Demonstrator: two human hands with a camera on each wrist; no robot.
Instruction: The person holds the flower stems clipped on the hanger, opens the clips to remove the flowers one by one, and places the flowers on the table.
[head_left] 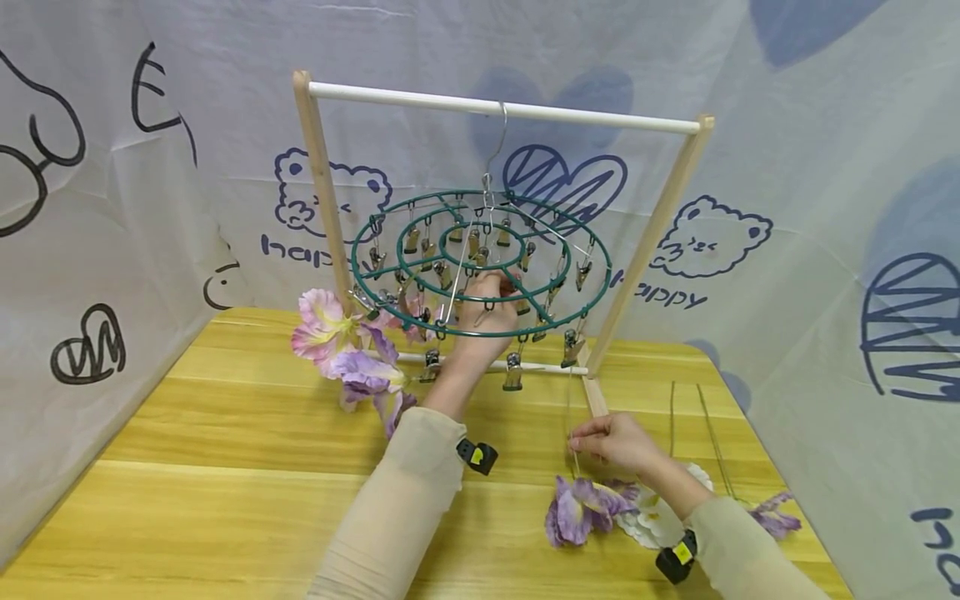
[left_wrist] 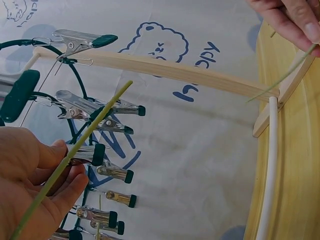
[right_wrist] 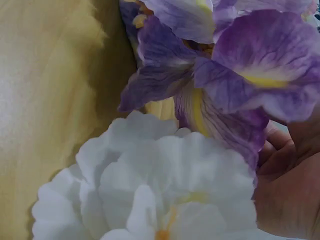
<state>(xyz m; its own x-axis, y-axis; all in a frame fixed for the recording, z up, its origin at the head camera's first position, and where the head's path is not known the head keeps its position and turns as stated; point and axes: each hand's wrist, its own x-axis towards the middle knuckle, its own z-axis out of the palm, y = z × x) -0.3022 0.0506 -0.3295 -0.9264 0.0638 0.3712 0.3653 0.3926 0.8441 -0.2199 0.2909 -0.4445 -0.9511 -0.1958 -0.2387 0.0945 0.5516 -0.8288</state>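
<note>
The purple flower (head_left: 581, 510) is hanging head-down at the right, near the white flower (head_left: 652, 527); whether its petals are resting on the table (head_left: 225, 500) is hard to tell. The right hand (head_left: 618, 443) is pinching its thin stem (left_wrist: 287, 75) between thumb and fingertips, just above the bloom, leaving a long end pointing up. The flower is looking artificial and is probably weighing little. Its broad, ruffled petals are seeming soft and easily creased, so the stem is offering the better hold; being slender and slightly curved, it is likely flexing and may be rolling between the fingers if pinched loosely.

The left hand (head_left: 486, 312) is reaching in beneath the green hanger (head_left: 480, 335), its thumb and fingers pinching a clip (left_wrist: 90, 155). That metal clip is probably stiff and springy, its dark green ends giving the surer grip. Another stem (left_wrist: 82, 140) is crossing in front of this hand in the left wrist view.

Farther out, the hanger is hooking over the rack's white bar (head_left: 600, 117), and a pink flower (head_left: 324, 329) is sitting at the left.
</note>
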